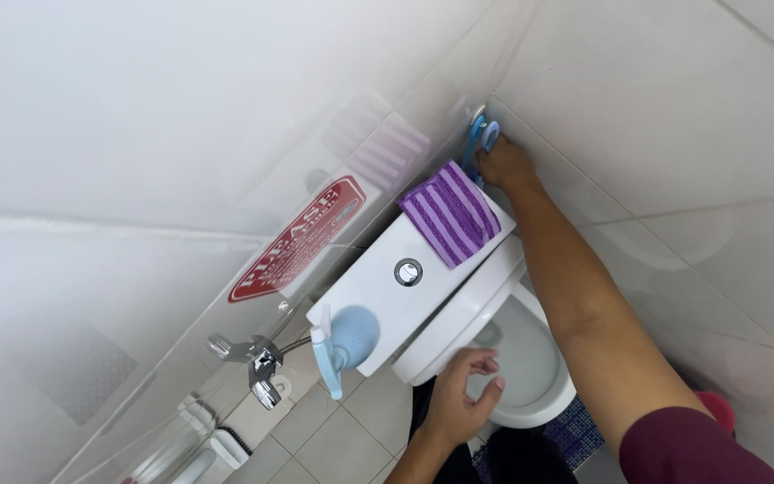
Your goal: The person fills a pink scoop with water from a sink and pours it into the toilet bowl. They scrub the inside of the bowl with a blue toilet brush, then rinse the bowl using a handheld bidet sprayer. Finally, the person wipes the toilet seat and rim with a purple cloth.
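The right hand (503, 164) reaches out on a straight arm to the tiled wall beside the toilet, its fingers curled around the top of a blue toilet brush handle (480, 134), whose end forms two rounded plastic loops, one darker blue and one paler; the rest of the handle drops out of sight behind the cistern, so the brush head cannot be seen. The left hand (461, 401) hovers low over the front of the raised toilet lid, fingers loosely bent and slightly apart, holding nothing and just touching or barely clear of the lid's edge; which of the two cannot be told. The toilet cistern (378, 300) is smooth, glossy white ceramic, box-shaped with rounded corners, with a round chrome flush button (408, 272) set in its top. On the end nearest the brush lies a folded cloth (451, 213), soft and ribbed, striped purple and pale lilac. At the other end a pale blue spray bottle (344, 342) lies against the cistern, its round body matte plastic with a lighter trigger. The white toilet bowl (530, 363) is oval and shiny. A chrome wall tap (257, 358) juts from the glossy white tiles.
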